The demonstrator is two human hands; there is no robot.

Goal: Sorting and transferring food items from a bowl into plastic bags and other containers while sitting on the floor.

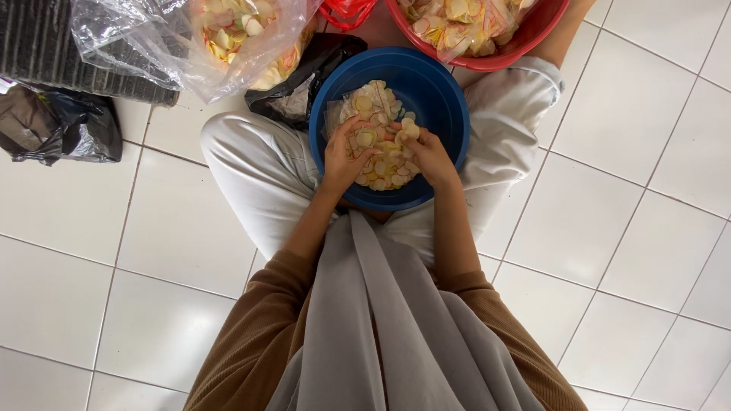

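The chips (384, 156), thin pale yellow and pink rounds, lie in a blue basin (445, 114) that rests between the person's folded legs on the white tiled floor (175, 228), so both hands reach it easily. At the far left a dark bag (57, 133) lies on the floor, and next to it a big clear bag (228, 38) of the same chips stands open near the basin. The left hand (343, 156) is curled, holding the edge of a small clear bag (339, 114) among the chips. The right hand (428, 156) is closed on a handful of chips. At the upper right, a red basin (525, 46) holds filled bags.
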